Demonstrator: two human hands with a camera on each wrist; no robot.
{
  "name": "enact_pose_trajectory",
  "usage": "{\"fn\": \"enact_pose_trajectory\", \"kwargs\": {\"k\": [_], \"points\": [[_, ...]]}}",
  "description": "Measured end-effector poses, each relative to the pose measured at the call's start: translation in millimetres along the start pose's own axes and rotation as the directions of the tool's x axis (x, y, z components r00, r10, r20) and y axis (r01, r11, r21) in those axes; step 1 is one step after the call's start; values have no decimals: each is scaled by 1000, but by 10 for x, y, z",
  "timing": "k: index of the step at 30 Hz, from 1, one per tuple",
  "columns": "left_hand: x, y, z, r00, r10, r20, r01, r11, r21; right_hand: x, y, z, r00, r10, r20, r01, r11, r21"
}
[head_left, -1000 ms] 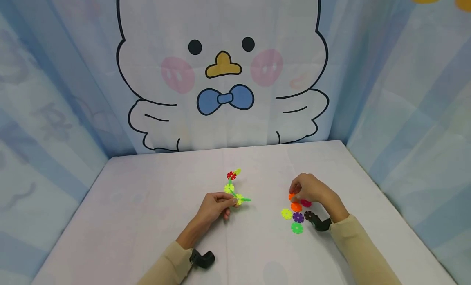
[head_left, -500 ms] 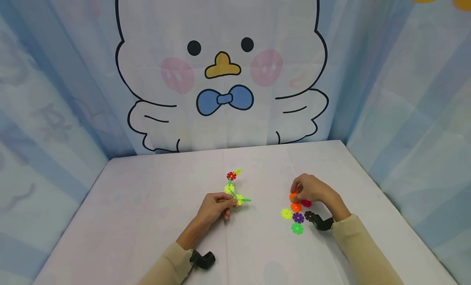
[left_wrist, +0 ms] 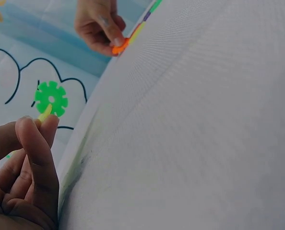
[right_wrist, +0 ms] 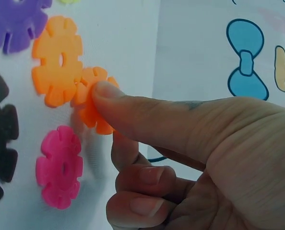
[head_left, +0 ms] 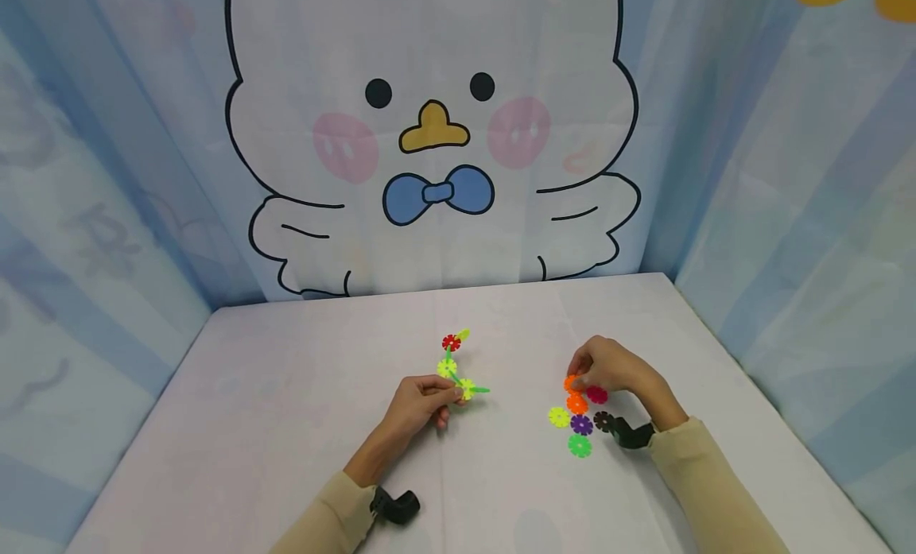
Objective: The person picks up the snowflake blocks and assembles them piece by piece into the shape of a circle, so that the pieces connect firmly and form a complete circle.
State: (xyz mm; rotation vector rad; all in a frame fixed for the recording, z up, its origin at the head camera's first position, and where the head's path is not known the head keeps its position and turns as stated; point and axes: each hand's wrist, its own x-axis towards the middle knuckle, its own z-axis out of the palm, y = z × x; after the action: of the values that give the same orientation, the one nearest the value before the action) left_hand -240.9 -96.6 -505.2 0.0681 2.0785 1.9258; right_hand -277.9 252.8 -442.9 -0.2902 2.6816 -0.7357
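Observation:
My left hand (head_left: pixel 422 400) pinches a yellow snowflake disc (head_left: pixel 467 389) at the near end of a joined chain. The chain runs away from the fingers through green and yellow discs to a red disc (head_left: pixel 451 343) with a yellow one at its tip. In the left wrist view a green disc (left_wrist: pixel 51 98) slots into the held one. My right hand (head_left: pixel 604 365) pinches an orange snowflake disc (right_wrist: pixel 95 103) between thumb and fingers, its edge right at a second orange disc (right_wrist: pixel 58 62). A pink disc (right_wrist: pixel 61 167) lies close by.
Around the right hand lie a yellow disc (head_left: pixel 559 417), a purple disc (head_left: pixel 581 424), a green disc (head_left: pixel 580 446) and a black disc (head_left: pixel 603 421). Behind the white table (head_left: pixel 286 411) hangs a printed curtain (head_left: pixel 436 244). Each wrist carries a black camera mount (head_left: pixel 397 506).
The right hand and its orange disc have shifted very slightly to the right. The left hand stays in place, holding the chain.

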Motion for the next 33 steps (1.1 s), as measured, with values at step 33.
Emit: {"fn": "enact_pose_trajectory", "kwargs": {"k": [33], "points": [[7,-1,-1,1000,-2,-7,2,1000,3,2,-21,-4,998,-59,-33,60,998,31]]}}
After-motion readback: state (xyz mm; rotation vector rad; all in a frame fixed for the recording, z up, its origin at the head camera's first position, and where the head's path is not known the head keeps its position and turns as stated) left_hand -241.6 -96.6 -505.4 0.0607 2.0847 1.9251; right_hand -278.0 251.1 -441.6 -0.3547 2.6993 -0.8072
